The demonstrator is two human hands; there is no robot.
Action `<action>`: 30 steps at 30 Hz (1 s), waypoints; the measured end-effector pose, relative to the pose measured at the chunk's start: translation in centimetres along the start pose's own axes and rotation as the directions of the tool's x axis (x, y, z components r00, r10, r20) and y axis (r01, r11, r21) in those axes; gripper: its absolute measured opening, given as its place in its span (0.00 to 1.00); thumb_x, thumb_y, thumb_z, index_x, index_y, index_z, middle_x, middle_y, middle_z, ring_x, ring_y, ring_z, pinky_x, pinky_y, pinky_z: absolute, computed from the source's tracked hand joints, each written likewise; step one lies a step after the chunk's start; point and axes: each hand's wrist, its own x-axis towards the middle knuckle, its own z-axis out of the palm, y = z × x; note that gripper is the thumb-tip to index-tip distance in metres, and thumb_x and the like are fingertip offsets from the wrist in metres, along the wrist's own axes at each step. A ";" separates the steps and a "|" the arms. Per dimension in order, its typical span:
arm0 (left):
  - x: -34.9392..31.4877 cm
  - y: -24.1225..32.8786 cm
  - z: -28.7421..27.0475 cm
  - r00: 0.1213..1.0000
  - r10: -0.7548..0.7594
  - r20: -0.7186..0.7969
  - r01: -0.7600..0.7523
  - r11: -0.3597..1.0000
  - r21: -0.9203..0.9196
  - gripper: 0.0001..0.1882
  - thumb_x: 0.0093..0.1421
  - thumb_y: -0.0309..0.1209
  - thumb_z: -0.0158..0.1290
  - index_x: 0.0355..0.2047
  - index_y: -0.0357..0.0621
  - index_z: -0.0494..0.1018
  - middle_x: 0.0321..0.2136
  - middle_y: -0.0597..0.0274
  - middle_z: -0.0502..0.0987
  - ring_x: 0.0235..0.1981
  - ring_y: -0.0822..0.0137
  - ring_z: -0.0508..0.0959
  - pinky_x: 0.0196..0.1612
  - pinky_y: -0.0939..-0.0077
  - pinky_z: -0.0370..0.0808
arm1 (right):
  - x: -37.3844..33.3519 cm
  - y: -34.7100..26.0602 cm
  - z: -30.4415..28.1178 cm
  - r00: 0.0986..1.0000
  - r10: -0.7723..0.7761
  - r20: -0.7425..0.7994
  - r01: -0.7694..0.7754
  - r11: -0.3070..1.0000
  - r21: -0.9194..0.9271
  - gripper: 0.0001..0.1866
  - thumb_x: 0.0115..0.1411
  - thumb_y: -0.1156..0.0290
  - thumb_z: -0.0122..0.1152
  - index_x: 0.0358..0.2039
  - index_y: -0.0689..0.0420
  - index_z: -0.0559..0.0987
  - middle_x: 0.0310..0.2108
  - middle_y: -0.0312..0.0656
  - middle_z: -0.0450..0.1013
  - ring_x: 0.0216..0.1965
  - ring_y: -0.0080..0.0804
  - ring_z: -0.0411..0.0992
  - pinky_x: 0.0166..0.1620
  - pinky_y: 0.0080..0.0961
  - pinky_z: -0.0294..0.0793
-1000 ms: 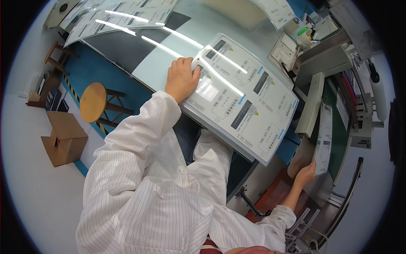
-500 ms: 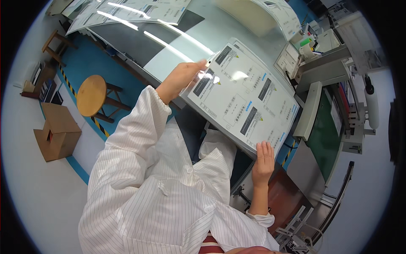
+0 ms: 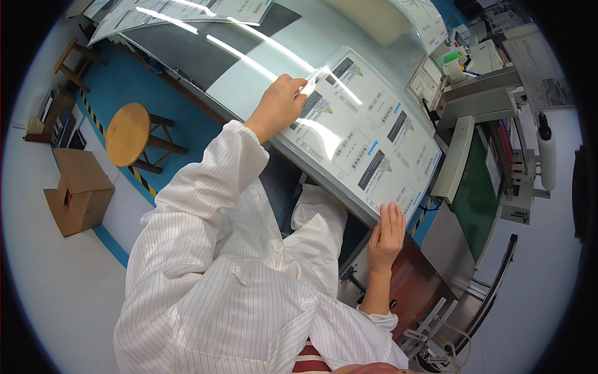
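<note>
A stack of clear-looking plastic sheets (image 3: 380, 140), printed with dark blocks, blue marks and small yellow triangles, lies on the near right of the glass-topped table. My left hand (image 3: 279, 107) is closed at the stack's left edge, thumb and fingers pinching the top sheet there. That side of the sheet looks slightly bowed and catches bright glare. Flat against the stack's near right corner, the fingers of my right hand (image 3: 387, 234) lie stretched out. How many sheets the left fingers hold cannot be seen.
More printed sheets (image 3: 180, 15) lie at the table's far left, and a curved sheet (image 3: 420, 25) stands at the far right. A machine with a green bed (image 3: 476, 199) is to the right. A round wooden stool (image 3: 128, 134) and an open cardboard box (image 3: 81, 190) stand left.
My left hand has moved right and slightly inward over the stack's left edge, its fingers more curled. Glare on the top sheet has shifted. My right hand stays at the near corner.
</note>
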 end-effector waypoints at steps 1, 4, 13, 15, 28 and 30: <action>-0.1 -0.1 0.1 1.000 -0.003 0.004 0.003 1.000 0.003 0.16 0.59 0.27 0.52 0.47 0.35 0.75 0.34 0.52 0.75 0.33 0.61 0.76 0.40 0.72 0.73 | 0.1 0.1 0.0 1.000 -0.007 -0.004 0.007 1.000 0.014 0.20 0.55 0.85 0.54 0.49 0.62 0.77 0.52 0.50 0.72 0.56 0.49 0.68 0.60 0.45 0.63; -0.3 0.7 0.0 1.000 0.016 0.023 -0.017 0.999 0.048 0.17 0.60 0.28 0.51 0.49 0.35 0.73 0.37 0.50 0.74 0.35 0.58 0.76 0.42 0.68 0.74 | 0.5 0.3 -0.3 1.000 -0.016 -0.007 0.016 0.999 0.039 0.19 0.55 0.82 0.56 0.48 0.61 0.77 0.52 0.50 0.72 0.56 0.49 0.68 0.59 0.44 0.63; -0.4 0.6 0.8 0.996 0.093 -0.004 -0.091 0.980 0.175 0.16 0.64 0.30 0.47 0.50 0.36 0.72 0.38 0.49 0.72 0.37 0.55 0.76 0.44 0.66 0.73 | 1.3 0.1 -1.1 0.999 0.019 0.026 -0.023 0.991 0.133 0.17 0.55 0.77 0.59 0.47 0.62 0.78 0.50 0.50 0.73 0.54 0.49 0.68 0.58 0.40 0.65; -0.4 0.7 0.8 0.992 0.116 -0.043 -0.106 0.978 0.178 0.15 0.63 0.30 0.49 0.48 0.36 0.72 0.39 0.48 0.71 0.40 0.50 0.75 0.46 0.64 0.73 | 1.5 0.8 -1.0 0.998 0.053 0.043 -0.059 0.985 0.159 0.16 0.56 0.77 0.58 0.46 0.63 0.77 0.50 0.51 0.73 0.54 0.49 0.68 0.58 0.39 0.64; -3.1 -1.4 0.9 0.932 -0.222 -0.286 0.035 0.841 -0.540 0.21 0.71 0.38 0.34 0.44 0.36 0.73 0.36 0.59 0.71 0.37 0.68 0.70 0.46 0.74 0.69 | 3.2 4.0 3.0 0.620 0.785 -0.007 -0.751 0.596 0.284 0.32 0.67 0.64 0.49 0.65 0.66 0.53 0.61 0.60 0.60 0.59 0.49 0.63 0.61 0.31 0.58; -3.3 -1.3 1.1 0.927 -0.206 -0.313 0.006 0.844 -0.536 0.22 0.72 0.39 0.33 0.44 0.36 0.72 0.36 0.61 0.70 0.37 0.70 0.68 0.46 0.75 0.68 | 3.2 4.6 3.0 0.564 0.820 0.099 -0.677 0.391 0.623 0.35 0.67 0.64 0.49 0.66 0.69 0.48 0.60 0.60 0.60 0.59 0.40 0.63 0.60 0.27 0.59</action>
